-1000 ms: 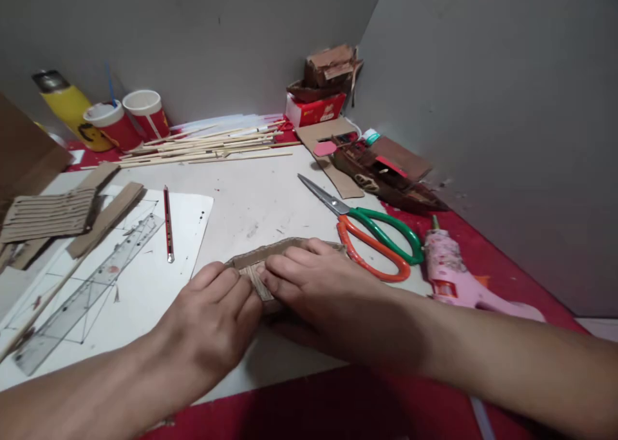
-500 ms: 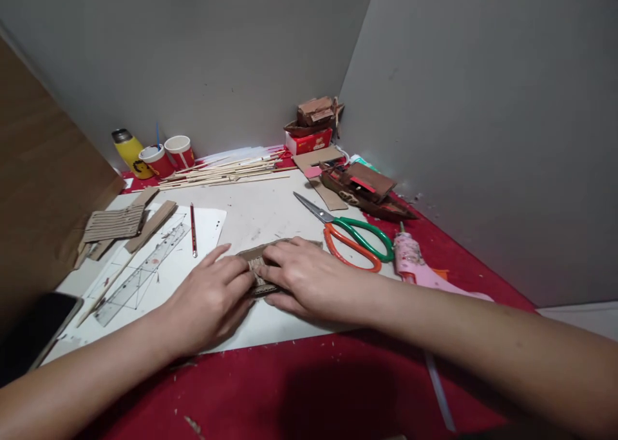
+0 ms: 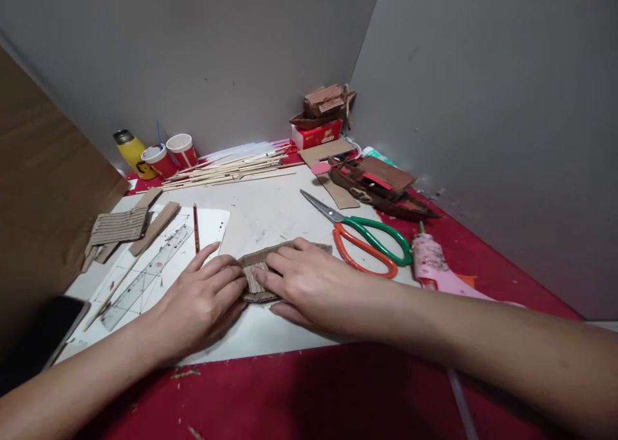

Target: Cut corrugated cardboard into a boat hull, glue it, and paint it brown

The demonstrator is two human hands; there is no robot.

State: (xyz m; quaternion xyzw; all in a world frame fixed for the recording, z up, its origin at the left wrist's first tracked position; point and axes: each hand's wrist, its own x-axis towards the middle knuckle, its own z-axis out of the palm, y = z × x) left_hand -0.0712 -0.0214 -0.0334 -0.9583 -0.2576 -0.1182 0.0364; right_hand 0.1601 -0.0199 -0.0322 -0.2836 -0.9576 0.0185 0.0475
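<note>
Between my hands a small cardboard boat hull (image 3: 255,284) lies on the white board, with low side walls and a ribbed floor. My left hand (image 3: 205,295) has its fingertips closed on the hull's left end, index finger raised. Across the hull's right part rests my right hand (image 3: 313,285), fingertips pressed inside and thumb at the near wall; it hides much of that side. To the right of the hull are open-bladed scissors (image 3: 338,218) with green and orange handles. A pink glue gun (image 3: 437,273) lies beyond them at the right.
Two brown model boats (image 3: 386,177) stand at the back right, one on a red box (image 3: 316,134). Wooden sticks (image 3: 232,170), paper cups (image 3: 181,149) and a yellow bottle (image 3: 131,154) line the back. Corrugated cardboard (image 3: 120,224), a ruler (image 3: 147,276), a pencil (image 3: 196,228) and a phone (image 3: 46,330) lie left.
My left hand has shifted slightly left, showing more of the hull's floor. The right hand stays on the hull. The view has shifted a little.
</note>
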